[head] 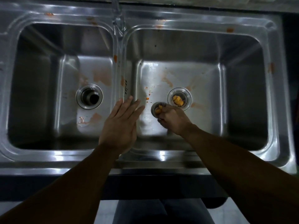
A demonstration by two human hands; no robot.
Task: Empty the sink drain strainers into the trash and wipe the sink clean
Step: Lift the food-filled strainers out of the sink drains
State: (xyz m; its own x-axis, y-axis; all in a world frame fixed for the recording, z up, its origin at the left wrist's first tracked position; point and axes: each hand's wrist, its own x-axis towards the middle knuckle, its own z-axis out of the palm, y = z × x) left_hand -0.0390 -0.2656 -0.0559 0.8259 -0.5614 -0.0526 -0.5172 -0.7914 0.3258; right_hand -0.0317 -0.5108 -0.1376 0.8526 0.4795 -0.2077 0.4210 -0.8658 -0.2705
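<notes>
My right hand [171,120] grips one strainer [157,109], full of orange scraps, just beside the right drain, where the second strainer [178,99] sits unemptied. My left hand [120,125] hovers, fingers spread. Nothing is dumped yet, and the sink [161,156] is stained, not wiped.

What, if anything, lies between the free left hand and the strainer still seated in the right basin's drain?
The right hand, gripping the other strainer, sits on the direct line from the left hand to the seated strainer. Nothing covers that strainer from above, so reaching over looks possible.
</notes>
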